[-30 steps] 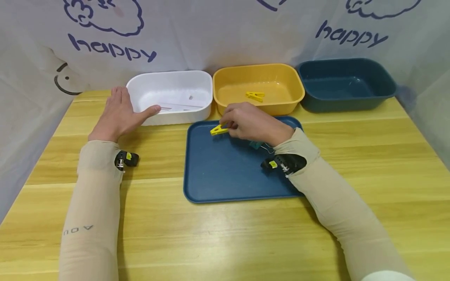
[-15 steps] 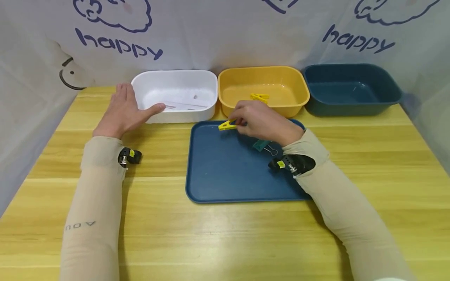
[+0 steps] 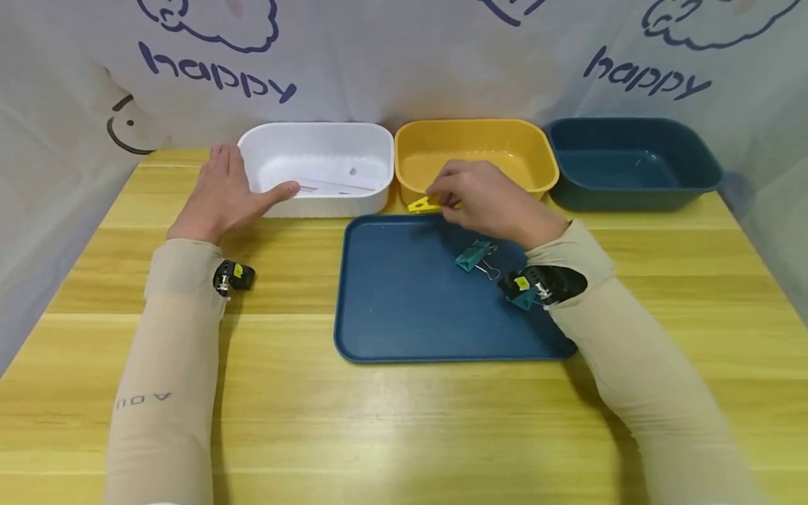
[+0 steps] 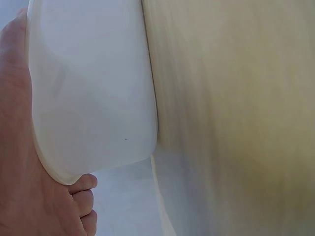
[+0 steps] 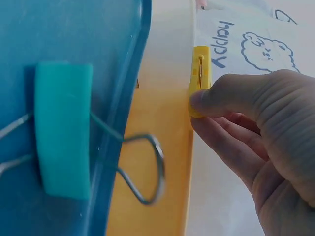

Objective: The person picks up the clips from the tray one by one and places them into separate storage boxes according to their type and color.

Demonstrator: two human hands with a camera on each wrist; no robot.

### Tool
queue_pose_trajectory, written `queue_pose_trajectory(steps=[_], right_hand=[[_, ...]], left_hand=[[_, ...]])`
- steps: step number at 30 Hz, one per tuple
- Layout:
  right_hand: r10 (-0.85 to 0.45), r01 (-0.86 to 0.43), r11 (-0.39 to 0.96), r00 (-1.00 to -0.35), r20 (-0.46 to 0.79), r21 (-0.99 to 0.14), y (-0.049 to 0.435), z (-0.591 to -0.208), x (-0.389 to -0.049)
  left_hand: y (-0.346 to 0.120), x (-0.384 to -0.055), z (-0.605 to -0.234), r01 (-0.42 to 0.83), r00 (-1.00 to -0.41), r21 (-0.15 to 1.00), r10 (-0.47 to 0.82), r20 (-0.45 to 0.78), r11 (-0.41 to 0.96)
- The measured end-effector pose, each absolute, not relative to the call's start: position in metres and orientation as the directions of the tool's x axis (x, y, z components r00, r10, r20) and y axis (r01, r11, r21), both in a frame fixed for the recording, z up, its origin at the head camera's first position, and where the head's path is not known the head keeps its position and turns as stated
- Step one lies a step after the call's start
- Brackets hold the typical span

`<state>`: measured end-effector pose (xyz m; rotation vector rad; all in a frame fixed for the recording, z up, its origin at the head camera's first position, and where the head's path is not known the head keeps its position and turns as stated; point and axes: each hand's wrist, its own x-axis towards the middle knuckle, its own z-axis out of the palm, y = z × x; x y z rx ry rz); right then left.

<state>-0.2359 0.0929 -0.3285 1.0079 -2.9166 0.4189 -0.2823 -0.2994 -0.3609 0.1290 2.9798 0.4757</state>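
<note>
My right hand pinches a yellow clothespin between thumb and fingers at the front of the yellow bin. In the right wrist view the clothespin stands lengthwise under the thumb, overlapping the bin's rim. My left hand rests on the left end of the white bin, fingers along its outer side and thumb stretched over the front rim. Below the right hand, a teal binder clip lies on the blue tray. Another teal clip is partly hidden by the right wrist camera.
A dark blue bin stands right of the yellow one, all three bins in a row along the back of the wooden table. Thin pale strips lie in the white bin. Behind hangs a white printed cloth.
My right hand has carried the clothespin from over the tray up to the yellow bin's front, now hiding the clothespin inside that bin. The left hand stays on the white bin. The view shifted slightly.
</note>
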Motion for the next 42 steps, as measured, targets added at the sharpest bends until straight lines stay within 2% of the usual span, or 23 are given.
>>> queue_pose_trajectory(steps=[11, 42], right_hand=[[-0.593, -0.610, 0.755, -0.792, 0.147, -0.239, 0.106, -0.320, -0.240], [-0.500, -0.502, 0.839, -0.863, 0.068, -0.210, 0.132, -0.304, -0.249]], left_hand=[[-0.298, -0.281, -0.359, 0.063, -0.990, 0.317, 0.100, -0.102, 0.947], [-0.300, -0.282, -0.359, 0.059, -0.989, 0.315, 0.098, -0.110, 0.947]])
